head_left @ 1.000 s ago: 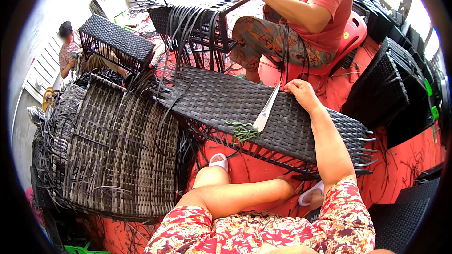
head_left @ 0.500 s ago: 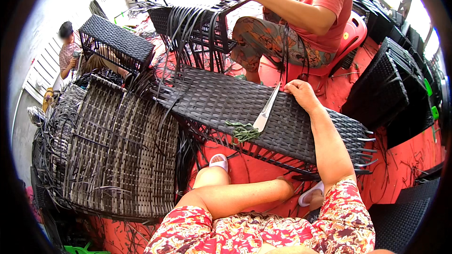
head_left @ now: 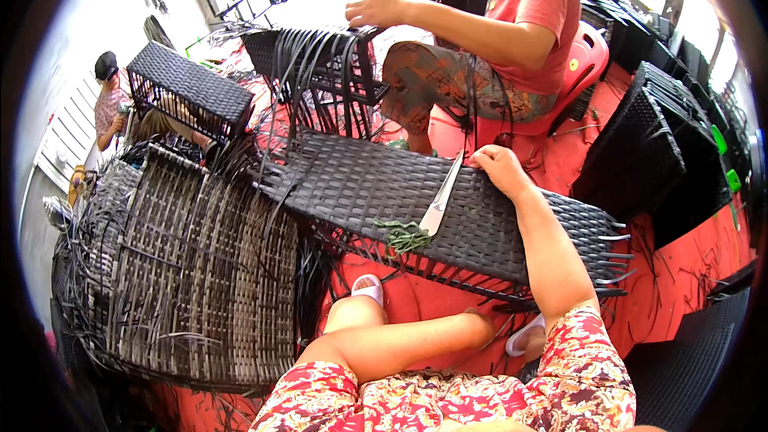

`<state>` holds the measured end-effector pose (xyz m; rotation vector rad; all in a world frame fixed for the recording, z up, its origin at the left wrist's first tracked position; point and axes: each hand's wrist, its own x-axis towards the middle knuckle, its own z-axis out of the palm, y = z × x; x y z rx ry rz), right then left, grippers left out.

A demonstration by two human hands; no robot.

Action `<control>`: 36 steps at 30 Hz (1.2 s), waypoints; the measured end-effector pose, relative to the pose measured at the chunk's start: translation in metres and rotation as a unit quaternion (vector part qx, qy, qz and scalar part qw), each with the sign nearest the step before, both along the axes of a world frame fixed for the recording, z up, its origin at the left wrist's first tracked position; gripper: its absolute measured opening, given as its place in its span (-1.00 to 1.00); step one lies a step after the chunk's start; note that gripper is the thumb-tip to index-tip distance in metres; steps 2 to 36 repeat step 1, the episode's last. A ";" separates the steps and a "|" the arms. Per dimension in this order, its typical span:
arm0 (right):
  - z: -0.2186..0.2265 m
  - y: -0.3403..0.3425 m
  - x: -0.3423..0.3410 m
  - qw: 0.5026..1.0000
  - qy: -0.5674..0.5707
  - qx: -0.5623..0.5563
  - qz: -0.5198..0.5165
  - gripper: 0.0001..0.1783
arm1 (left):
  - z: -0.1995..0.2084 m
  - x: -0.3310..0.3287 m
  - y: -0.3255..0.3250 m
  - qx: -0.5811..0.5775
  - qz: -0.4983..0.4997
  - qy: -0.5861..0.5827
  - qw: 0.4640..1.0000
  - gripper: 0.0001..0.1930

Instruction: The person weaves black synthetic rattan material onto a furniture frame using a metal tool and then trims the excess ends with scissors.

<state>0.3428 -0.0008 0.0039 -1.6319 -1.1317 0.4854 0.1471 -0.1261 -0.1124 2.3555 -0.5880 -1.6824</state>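
Note:
A long black woven rattan panel (head_left: pixel 344 178) slants across in front of me, with loose strand ends at its right end. My right hand (head_left: pixel 500 170) is at its far edge, fingers curled in and pinching there. Just left of that hand lies a pointed silver blade (head_left: pixel 442 200) on the weave, its tip toward the far edge. Green cloth strips (head_left: pixel 404 236) bunch at its near end, hiding the handle. My left hand (head_left: pixel 475 328) seems to rest at the end of the limb across my lap; its fingers cannot be made out.
A large brown-grey woven piece (head_left: pixel 200 264) stands at left amid loose strands. Across from me a co-worker in a red shirt (head_left: pixel 532 12) sits on a red plastic chair (head_left: pixel 588 56), hands on another woven frame (head_left: pixel 308 60). Black woven panels (head_left: pixel 632 152) lean at right. Another person sits far left.
The view has shifted slightly, so the panel and surroundings appear a little lower and to the left. My right hand stays at the panel's far edge; the blade lies still on it.

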 end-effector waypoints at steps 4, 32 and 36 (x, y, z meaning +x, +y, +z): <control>-0.002 0.000 0.001 1.000 0.000 0.001 -0.006 -0.79 | 0.000 0.004 0.000 0.003 -0.005 -0.003 1.000 -0.32; -0.002 0.000 0.001 1.000 0.000 0.001 -0.006 -0.79 | 0.000 0.004 0.000 0.003 -0.005 -0.003 1.000 -0.32; -0.002 0.000 0.001 1.000 0.000 0.001 -0.006 -0.79 | 0.000 0.004 0.000 0.003 -0.005 -0.003 1.000 -0.32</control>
